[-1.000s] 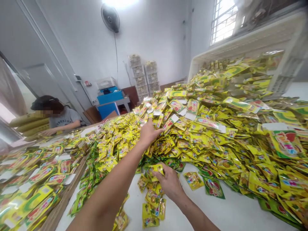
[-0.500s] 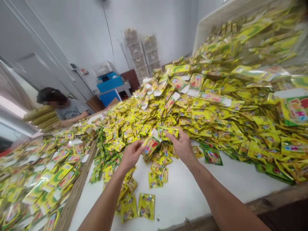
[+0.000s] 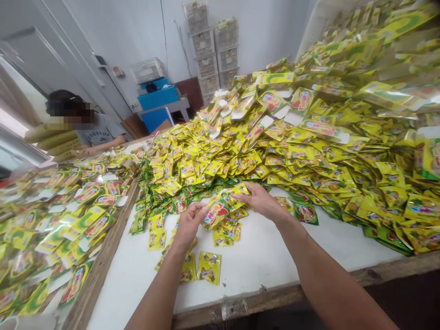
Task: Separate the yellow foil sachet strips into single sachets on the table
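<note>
My left hand [image 3: 189,223] is closed on the lower left end of a small yellow and green carton [image 3: 216,212] with red fruit printed on it. The carton is held slanted above the white table. At its upper right end, my right hand [image 3: 261,201] pinches a shiny yellow sachet [image 3: 239,189] against the carton's opening. How far the sachet reaches inside is hidden by the fingers. Just under the carton lie several loose yellow sachets [image 3: 225,233], and two more [image 3: 209,267] rest nearer to me.
A large heap of yellow sachets [image 3: 309,153] with some cartons spreads behind my hands and to the right. Left of a wooden divider [image 3: 103,259] lie many cartons [image 3: 92,224]. A person [image 3: 99,130] sits at the far left. Stacked crates [image 3: 206,55] stand by the wall.
The right hand has brought the sachet from just above the carton down to its open end. The carton's white flap is now mostly covered. The view has tilted slightly downward.
</note>
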`<state>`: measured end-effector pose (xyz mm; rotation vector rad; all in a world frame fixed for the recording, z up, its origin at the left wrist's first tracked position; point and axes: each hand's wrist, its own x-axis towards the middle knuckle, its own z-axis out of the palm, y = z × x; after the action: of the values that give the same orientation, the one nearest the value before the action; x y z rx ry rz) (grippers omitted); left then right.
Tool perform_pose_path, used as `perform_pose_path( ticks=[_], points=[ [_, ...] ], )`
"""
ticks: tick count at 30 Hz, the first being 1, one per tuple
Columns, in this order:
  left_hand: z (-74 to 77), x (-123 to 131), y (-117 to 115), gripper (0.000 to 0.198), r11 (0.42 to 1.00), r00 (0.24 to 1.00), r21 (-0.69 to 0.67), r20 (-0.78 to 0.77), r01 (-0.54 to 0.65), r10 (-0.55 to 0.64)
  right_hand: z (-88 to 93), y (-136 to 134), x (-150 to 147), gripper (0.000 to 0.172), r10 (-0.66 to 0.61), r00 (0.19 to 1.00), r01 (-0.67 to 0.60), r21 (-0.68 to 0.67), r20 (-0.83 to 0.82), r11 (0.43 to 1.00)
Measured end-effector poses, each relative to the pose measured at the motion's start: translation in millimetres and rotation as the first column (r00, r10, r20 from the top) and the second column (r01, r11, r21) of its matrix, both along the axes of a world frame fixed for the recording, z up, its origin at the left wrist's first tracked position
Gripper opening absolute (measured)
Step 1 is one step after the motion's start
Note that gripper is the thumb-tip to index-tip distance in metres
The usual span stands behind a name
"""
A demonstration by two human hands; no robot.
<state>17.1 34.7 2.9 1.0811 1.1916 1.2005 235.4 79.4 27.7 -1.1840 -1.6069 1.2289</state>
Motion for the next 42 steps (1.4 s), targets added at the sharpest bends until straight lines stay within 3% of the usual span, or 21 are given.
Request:
perform_pose_path(
  ticks=[3,5,10,15,19,25,30,37,42],
  points=[
    [-0.7,1,-3,0.033,1.0,0.999,-0.021,0.034,-0.007,0.008,2.4,1,4,0.024,0.07,0.998,-0.07,-0.043,-0.006,0.997],
    [-1.1,-1,-4,0.032,0.999,0.999,-0.026,0.032,0.029,-0.028,3.2,1,4,0.022,0.095,0.993,-0.094,-0.016,0.076,0.995],
    [-2.8,-3,-5,0.032,0.996,0.997,-0.041,0.026,0.073,-0.072,0.0,-3,-15,0.022,-0.084,0.961,0.037,0.179,0.265,0.983],
    [-1.1,6,-4,0.043,0.987,0.989,-0.109,0.097,0.121,-0.111,-8.8,-8,-32,0.028,-0.289,0.937,0.244,0.224,0.197,0.943],
    [0.7,8,-5,0.042,0.986,0.983,-0.119,0.15,0.121,-0.103,-13.7,-7,-33,0.033,-0.319,0.926,0.27,0.236,0.201,0.933],
    [0.9,5,-8,0.037,0.986,0.96,-0.141,0.277,0.088,-0.046,-15.3,-12,-40,0.024,-0.147,0.965,0.067,0.34,0.216,0.938],
    [2.9,8,-7,0.042,0.984,0.959,-0.175,0.283,0.037,0.014,-14.1,-16,-46,0.017,-0.27,0.95,0.198,0.37,0.155,0.908],
    [3.0,9,-7,0.039,0.984,0.947,-0.179,0.319,0.022,0.037,-5.5,-25,-51,0.019,0.031,0.985,-0.074,0.256,0.167,0.964],
    [5.5,10,-11,0.038,0.977,0.939,-0.193,0.345,0.089,-0.018,-5.1,-31,-54,0.019,0.106,0.987,-0.125,0.162,0.124,0.979]
  ],
)
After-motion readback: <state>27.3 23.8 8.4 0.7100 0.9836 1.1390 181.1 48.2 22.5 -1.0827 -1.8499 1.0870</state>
